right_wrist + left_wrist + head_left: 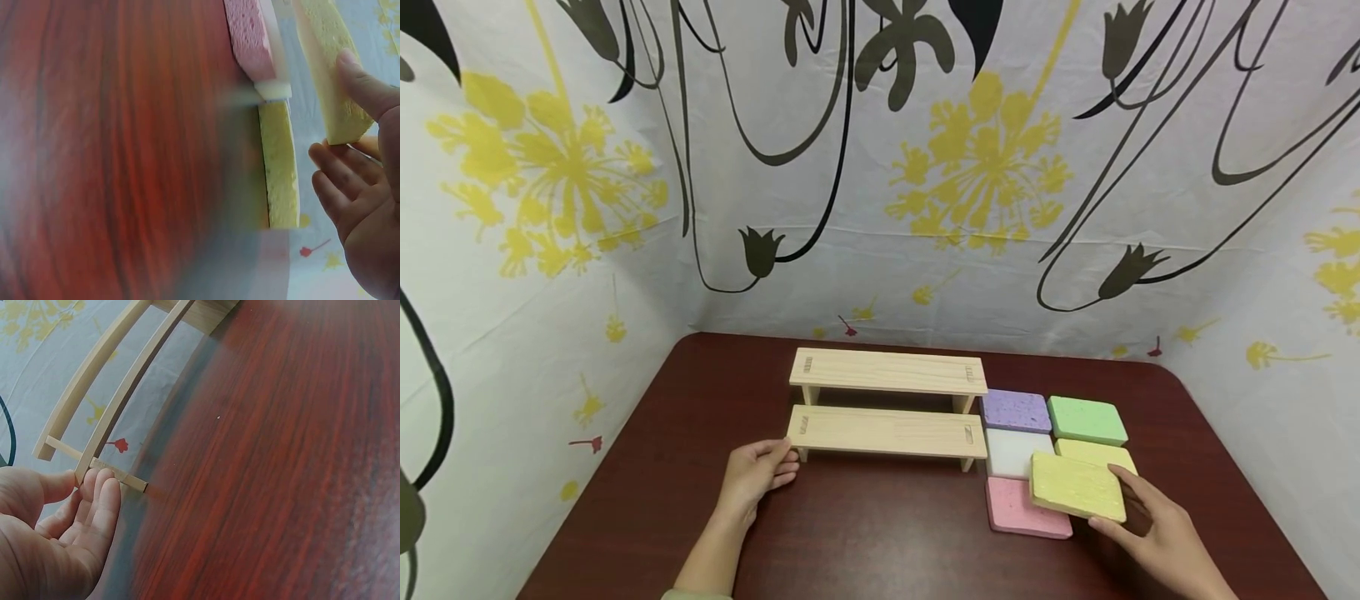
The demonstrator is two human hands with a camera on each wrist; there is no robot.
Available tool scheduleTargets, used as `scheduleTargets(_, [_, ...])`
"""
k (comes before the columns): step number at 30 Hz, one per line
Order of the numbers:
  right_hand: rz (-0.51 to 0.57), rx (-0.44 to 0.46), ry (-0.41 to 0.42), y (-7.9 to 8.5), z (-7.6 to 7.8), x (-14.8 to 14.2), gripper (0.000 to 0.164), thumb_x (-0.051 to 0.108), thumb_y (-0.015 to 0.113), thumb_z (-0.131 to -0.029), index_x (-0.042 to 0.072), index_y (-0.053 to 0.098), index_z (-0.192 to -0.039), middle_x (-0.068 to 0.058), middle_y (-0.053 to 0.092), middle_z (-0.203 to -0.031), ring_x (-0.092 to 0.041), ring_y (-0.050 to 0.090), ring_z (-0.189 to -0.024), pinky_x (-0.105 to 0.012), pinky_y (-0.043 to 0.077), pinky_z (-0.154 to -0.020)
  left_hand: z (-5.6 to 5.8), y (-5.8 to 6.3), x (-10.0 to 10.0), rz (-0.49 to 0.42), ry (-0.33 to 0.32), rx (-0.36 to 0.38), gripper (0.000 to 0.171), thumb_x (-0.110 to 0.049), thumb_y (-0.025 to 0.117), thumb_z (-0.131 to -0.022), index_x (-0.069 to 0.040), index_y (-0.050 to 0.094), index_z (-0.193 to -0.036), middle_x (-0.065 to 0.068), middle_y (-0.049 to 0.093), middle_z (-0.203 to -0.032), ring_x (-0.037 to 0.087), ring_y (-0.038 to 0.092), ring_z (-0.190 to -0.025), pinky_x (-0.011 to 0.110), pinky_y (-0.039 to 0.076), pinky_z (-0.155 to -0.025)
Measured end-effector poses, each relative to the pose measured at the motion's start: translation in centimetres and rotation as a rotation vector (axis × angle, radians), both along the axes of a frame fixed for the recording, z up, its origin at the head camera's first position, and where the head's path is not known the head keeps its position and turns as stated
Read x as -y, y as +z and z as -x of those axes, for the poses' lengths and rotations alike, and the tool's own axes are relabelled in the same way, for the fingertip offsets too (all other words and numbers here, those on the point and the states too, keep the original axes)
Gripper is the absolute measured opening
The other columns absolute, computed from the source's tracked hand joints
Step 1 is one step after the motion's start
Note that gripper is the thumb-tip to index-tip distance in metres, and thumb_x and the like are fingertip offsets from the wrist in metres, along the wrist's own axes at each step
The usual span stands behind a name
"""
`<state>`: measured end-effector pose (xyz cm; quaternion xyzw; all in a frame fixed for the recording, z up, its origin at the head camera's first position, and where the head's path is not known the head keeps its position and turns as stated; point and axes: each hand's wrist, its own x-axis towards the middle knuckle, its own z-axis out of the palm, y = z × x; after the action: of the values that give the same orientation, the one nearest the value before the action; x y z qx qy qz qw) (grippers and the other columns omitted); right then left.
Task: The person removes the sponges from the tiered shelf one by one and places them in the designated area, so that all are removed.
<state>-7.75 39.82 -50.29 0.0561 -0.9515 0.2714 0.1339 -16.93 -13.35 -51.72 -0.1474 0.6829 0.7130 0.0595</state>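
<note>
My right hand [1157,533] pinches a yellow sponge [1075,486] between thumb and fingers. In the right wrist view this sponge [331,75] is raised off the table and apart from another yellow sponge [279,165]. In the head view it partly covers the pink sponge [1018,512] and the lower yellow one [1097,452]. At the far left, my left hand [754,477] grips the left end of a two-tier wooden shelf [887,431]. The left wrist view shows thumb and fingertips on the end of its front board [125,394].
A white sponge [1011,452], a purple sponge [1017,412] and a green sponge [1087,420] lie close together right of the shelf. The dark red table [880,525] meets a patterned cloth [880,292] behind and at both sides.
</note>
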Motion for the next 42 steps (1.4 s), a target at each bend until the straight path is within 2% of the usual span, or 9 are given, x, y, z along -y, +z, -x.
scheduleTargets(3, [-0.026,0.005,0.0,-0.2,-0.3,-0.7,0.079,0.027,0.091,-0.076,-0.001,0.054,-0.14,-0.03,0.057,-0.134,-0.012,0.062,-0.109,0.004,0.039,-0.077,0.0,0.2,0.0,0.009,-0.002,-0.001,0.032,-0.011,0.065,-0.1,0.014,0.063,-0.12,0.015,0.072,-0.09,0.019,0.072,-0.077,0.029,0.062,-0.072])
scheduleTargets(7, [-0.017,-0.001,0.016,-0.6,-0.7,-1.6,0.081,0.024,0.092,-0.075,-0.003,0.052,-0.14,-0.03,0.056,-0.134,0.012,0.05,-0.111,0.005,0.037,-0.079,0.0,0.2,0.0,0.006,-0.003,-0.003,0.033,-0.011,0.065,-0.101,0.015,0.063,-0.12,0.015,0.072,-0.09,0.019,0.072,-0.078,0.03,0.062,-0.072])
scheduleTargets(13, [-0.005,0.053,0.005,-0.8,-1.4,-3.0,0.085,0.023,0.091,-0.076,-0.003,0.048,-0.144,-0.029,0.054,-0.137,0.021,0.041,-0.111,0.005,0.037,-0.077,0.1,0.2,-0.1,0.004,0.002,-0.004,0.031,-0.01,0.065,-0.1,0.015,0.063,-0.119,0.015,0.072,-0.088,0.02,0.072,-0.077,0.029,0.062,-0.071])
scheduleTargets(20, [0.013,0.05,0.017,-1.2,-1.9,-4.3,0.084,0.024,0.09,-0.077,0.0,0.047,-0.145,0.015,0.046,-0.136,0.029,0.033,-0.111,0.002,0.042,-0.076,0.2,0.2,-0.2,0.012,0.007,-0.005,0.028,-0.008,0.064,-0.1,0.014,0.064,-0.117,0.014,0.072,-0.088,0.02,0.073,-0.077,0.029,0.062,-0.07])
scheduleTargets(23, [0.047,0.075,0.009,-1.3,-2.1,-4.7,0.084,0.023,0.09,-0.078,-0.002,0.046,-0.146,0.024,0.04,-0.135,0.028,0.035,-0.11,-0.001,0.046,-0.074,0.2,0.1,-0.2,0.011,0.003,-0.004,0.029,-0.009,0.064,-0.1,0.014,0.064,-0.118,0.015,0.072,-0.089,0.019,0.072,-0.077,0.028,0.062,-0.071])
scheduleTargets(28, [0.095,0.15,-0.039,-1.3,-2.4,-5.5,0.086,0.023,0.086,-0.082,-0.003,0.039,-0.15,0.002,0.047,-0.138,0.029,0.036,-0.107,-0.006,0.05,-0.072,0.1,0.1,-0.1,0.012,-0.007,0.002,0.032,-0.01,0.064,-0.101,0.014,0.063,-0.121,0.016,0.072,-0.092,0.02,0.072,-0.079,0.029,0.062,-0.072])
scheduleTargets(34, [0.102,0.183,-0.057,-1.2,-2.8,-6.3,0.087,0.023,0.087,-0.082,-0.005,0.039,-0.149,0.01,0.049,-0.134,0.029,0.037,-0.104,-0.007,0.05,-0.071,0.1,0.1,-0.1,0.013,-0.009,0.006,0.033,-0.011,0.064,-0.101,0.014,0.062,-0.122,0.016,0.072,-0.093,0.021,0.072,-0.08,0.03,0.062,-0.072])
scheduleTargets(39, [0.017,0.209,-0.029,-1.5,-2.6,-6.2,0.088,0.027,0.09,-0.077,-0.006,0.044,-0.144,-0.029,0.059,-0.13,0.024,0.043,-0.1,-0.014,0.054,-0.068,0.0,0.2,-0.1,0.016,-0.004,0.007,0.032,-0.011,0.064,-0.101,0.014,0.063,-0.121,0.016,0.072,-0.092,0.019,0.072,-0.079,0.029,0.062,-0.072])
scheduleTargets(42, [-0.081,0.212,-0.025,-1.7,-2.3,-6.3,0.089,0.034,0.091,-0.074,-0.004,0.048,-0.142,-0.03,0.061,-0.127,0.018,0.048,-0.098,-0.017,0.053,-0.068,0.0,0.2,-0.2,0.019,0.0,0.002,0.031,-0.01,0.063,-0.101,0.015,0.063,-0.12,0.016,0.072,-0.092,0.019,0.072,-0.078,0.029,0.062,-0.072])
